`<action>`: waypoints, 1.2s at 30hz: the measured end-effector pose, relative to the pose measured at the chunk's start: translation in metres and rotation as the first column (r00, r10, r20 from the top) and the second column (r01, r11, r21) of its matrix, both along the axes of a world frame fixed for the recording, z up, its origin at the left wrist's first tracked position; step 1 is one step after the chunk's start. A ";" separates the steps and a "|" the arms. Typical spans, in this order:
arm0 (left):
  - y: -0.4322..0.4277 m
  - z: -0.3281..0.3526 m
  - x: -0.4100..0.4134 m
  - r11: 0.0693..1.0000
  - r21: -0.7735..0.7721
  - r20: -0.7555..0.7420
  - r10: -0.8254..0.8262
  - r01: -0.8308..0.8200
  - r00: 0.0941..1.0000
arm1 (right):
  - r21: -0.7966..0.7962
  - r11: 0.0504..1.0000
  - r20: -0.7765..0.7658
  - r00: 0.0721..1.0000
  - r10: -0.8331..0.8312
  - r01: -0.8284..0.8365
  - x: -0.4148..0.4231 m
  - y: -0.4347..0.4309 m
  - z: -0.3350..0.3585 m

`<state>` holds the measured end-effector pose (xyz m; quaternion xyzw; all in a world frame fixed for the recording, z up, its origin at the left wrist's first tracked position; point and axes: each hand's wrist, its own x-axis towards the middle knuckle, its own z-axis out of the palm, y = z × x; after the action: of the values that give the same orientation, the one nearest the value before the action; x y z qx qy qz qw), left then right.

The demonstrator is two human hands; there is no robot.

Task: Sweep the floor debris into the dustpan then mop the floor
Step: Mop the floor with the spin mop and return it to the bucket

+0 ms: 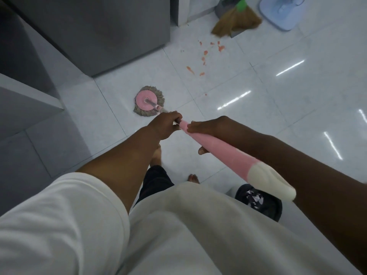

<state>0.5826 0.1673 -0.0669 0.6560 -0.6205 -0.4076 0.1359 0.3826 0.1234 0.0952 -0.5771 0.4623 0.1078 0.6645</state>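
A round mop head [149, 101], pink disc ringed with grey-brown strands, lies flat on the white tiled floor [278, 108] close to the grey cabinet. Its pink handle [222, 149] with a cream end runs back toward me. My left hand [165, 125] grips the handle low down, near the metal shaft. My right hand [210, 129] holds the pink part just behind it. Orange-red debris [206, 54] is scattered on the tiles beyond the mop. A straw broom [236, 19] with a green collar leans over a grey dustpan [222, 6] at the top.
Grey cabinets [89, 32] line the left side and a lower grey unit [25, 116] juts out at the left. A pale blue mop bucket [282, 10] stands at the top right. My bare feet [193, 178] are on the tiles below the handle.
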 end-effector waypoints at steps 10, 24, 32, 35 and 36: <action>0.014 -0.017 -0.028 0.994 0.069 0.039 -0.082 0.079 0.996 | -0.665 0.595 -0.204 0.877 0.435 -0.450 -0.051 0.006 0.009; 0.020 -0.031 -0.052 0.995 0.064 0.125 -0.085 0.077 0.989 | 0.446 0.816 -0.326 0.916 -0.233 0.366 -0.051 0.031 -0.007; 0.031 -0.042 -0.052 0.999 0.022 0.127 -0.047 0.045 0.991 | 0.634 0.597 -0.319 0.870 -0.377 0.491 -0.051 0.051 -0.043; 0.035 -0.046 -0.052 0.999 0.031 0.117 -0.020 0.016 0.993 | 0.708 0.506 -0.319 0.862 -0.394 0.493 -0.049 0.051 -0.051; 0.035 -0.047 -0.052 0.999 0.033 0.115 -0.014 0.010 0.993 | 0.723 0.483 -0.323 0.859 -0.397 0.494 -0.049 0.051 -0.053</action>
<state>0.5311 0.2027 -0.1141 0.6770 -0.6244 -0.3799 0.0866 0.3340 0.1745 0.0423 -0.0794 0.5368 0.1548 0.8256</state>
